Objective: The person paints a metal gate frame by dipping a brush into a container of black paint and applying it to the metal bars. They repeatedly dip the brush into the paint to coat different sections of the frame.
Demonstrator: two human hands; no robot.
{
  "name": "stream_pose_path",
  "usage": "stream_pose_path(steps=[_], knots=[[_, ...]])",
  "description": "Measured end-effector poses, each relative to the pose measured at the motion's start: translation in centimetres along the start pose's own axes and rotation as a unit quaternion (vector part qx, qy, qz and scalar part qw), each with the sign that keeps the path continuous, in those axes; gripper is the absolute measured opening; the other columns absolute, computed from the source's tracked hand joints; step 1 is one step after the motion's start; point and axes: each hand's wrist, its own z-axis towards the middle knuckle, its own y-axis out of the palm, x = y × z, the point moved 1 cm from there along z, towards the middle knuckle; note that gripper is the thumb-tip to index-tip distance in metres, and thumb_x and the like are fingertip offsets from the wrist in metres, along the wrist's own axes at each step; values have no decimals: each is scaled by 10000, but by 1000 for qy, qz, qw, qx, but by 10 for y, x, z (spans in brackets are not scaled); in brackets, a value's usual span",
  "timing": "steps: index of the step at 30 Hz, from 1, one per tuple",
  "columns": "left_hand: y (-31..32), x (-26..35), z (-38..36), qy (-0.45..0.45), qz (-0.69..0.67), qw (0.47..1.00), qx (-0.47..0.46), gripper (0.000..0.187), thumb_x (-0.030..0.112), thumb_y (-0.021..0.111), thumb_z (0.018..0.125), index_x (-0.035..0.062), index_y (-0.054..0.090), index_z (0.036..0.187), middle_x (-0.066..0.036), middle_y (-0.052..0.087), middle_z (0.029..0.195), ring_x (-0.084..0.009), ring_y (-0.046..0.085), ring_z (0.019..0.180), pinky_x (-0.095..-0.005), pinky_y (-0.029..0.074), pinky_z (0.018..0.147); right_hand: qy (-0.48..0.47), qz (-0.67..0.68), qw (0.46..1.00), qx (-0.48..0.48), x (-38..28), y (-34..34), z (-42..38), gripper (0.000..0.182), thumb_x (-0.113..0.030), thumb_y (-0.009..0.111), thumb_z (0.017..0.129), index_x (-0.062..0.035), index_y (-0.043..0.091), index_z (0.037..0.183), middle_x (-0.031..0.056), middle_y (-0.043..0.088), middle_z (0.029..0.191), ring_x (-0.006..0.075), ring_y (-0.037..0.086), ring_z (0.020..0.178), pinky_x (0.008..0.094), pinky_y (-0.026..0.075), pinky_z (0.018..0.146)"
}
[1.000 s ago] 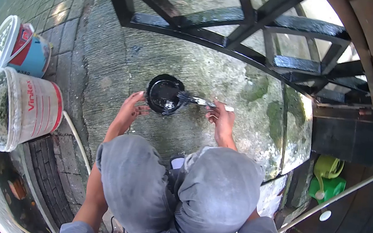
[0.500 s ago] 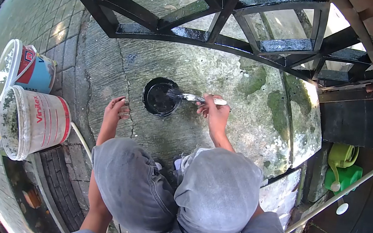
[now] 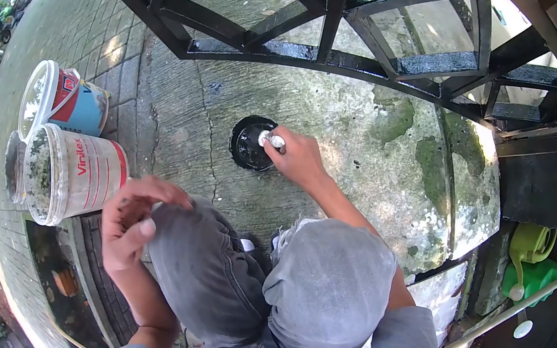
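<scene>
In the head view my right hand [image 3: 300, 158] is closed around the handle of a paintbrush [image 3: 273, 141]. The brush stands nearly upright, its bristles down inside a round black paint pot [image 3: 234, 140] on the concrete. Dark paint shows in the pot, and the bristles are hidden. Beside my left knee, my left hand [image 3: 132, 224] is raised with nothing in it, fingers loosely bent and thumb apart. Beyond the pot stands a black metal lattice frame [image 3: 289, 52], its bars glossy in places.
Left of me stand a white Vinilex bucket [image 3: 88, 173] and a blue-and-red bucket [image 3: 83, 105]. On the right are a yellow-green watering can [image 3: 532, 243], a green container [image 3: 542, 277] and a long pale pole [image 3: 518, 308]. Moss patches mark the concrete [image 3: 344, 122].
My right hand has moved left over the pot, and the brush has tipped from lying flat to upright in it. My left hand has come back and up beside the knee.
</scene>
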Motion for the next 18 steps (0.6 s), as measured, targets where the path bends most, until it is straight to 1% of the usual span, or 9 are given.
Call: stream_pose_path(steps=[1, 4, 5, 8, 11, 12, 14, 15, 18], knots=[[9, -2, 3, -33, -27, 999, -6, 301, 100, 614, 855, -68, 598, 1104, -178, 663, 1012, -236, 638, 988, -352, 467, 926, 8, -24, 999, -28, 3, -1, 7, 197, -266, 685, 891, -86, 605, 888, 118, 668, 691, 324, 659, 611, 418, 496, 527], [21, 0, 8, -142, 102, 982, 68, 271, 67, 636, 840, -49, 620, 1084, -155, 670, 1002, -222, 634, 993, -343, 459, 931, 10, 35, 999, 18, 0, -1, 10, 212, -290, 674, 901, -90, 603, 891, 121, 677, 696, 334, 664, 622, 415, 499, 532], [20, -1, 9, -139, 92, 984, 63, 267, 40, 658, 835, -40, 629, 1088, -131, 674, 1009, -208, 631, 992, -333, 452, 933, 31, -14, 999, -31, 3, -2, 13, 211, -283, 686, 897, -88, 606, 893, 128, 680, 697, 336, 659, 619, 416, 504, 537], [23, -2, 12, -144, 143, 978, 47, 271, 39, 666, 848, -40, 627, 1104, -121, 674, 1019, -195, 626, 997, -324, 449, 932, 69, 13, 997, -18, 10, -1, 10, 198, -268, 690, 900, -79, 629, 898, 125, 659, 652, 299, 661, 582, 407, 504, 539], [24, -3, 11, -148, 160, 975, 44, 274, 32, 673, 854, -36, 624, 1114, -112, 673, 1030, -184, 621, 1007, -314, 444, 933, 200, 155, 967, 23, 35, 4, 2, 240, -267, 679, 913, -29, 656, 890, 115, 663, 637, 233, 646, 528, 360, 489, 497], [24, -4, 11, -152, 160, 974, 45, 277, 31, 673, 854, -33, 623, 1118, -111, 672, 1031, -184, 619, 1009, -312, 442, 935, 256, 233, 937, 40, 38, -3, -1, 260, -267, 675, 916, -9, 658, 883, 115, 670, 649, 213, 638, 519, 337, 475, 480], [23, -5, 12, -156, 160, 974, 46, 283, 29, 672, 854, -29, 621, 1125, -110, 670, 1032, -185, 616, 1013, -308, 438, 939, 355, 381, 850, 75, 45, -19, -4, 302, -266, 665, 922, 31, 661, 869, 115, 683, 672, 171, 623, 501, 292, 449, 447], [22, -4, 11, -159, 165, 972, 51, 287, 25, 671, 853, -28, 619, 1130, -108, 669, 1033, -185, 616, 1014, -307, 437, 940, 409, 409, 810, 95, 52, -26, -8, 314, -260, 666, 917, 48, 658, 856, 124, 702, 723, 152, 613, 490, 249, 409, 412], [23, -3, 11, -157, 184, 970, 39, 315, 18, 669, 840, -29, 612, 1146, -110, 666, 1033, -190, 612, 1018, -305, 437, 940, 466, 479, 726, 159, 67, -64, -33, 264, -282, 674, 908, -21, 631, 902, 115, 690, 743, 151, 623, 554, 266, 401, 443]])
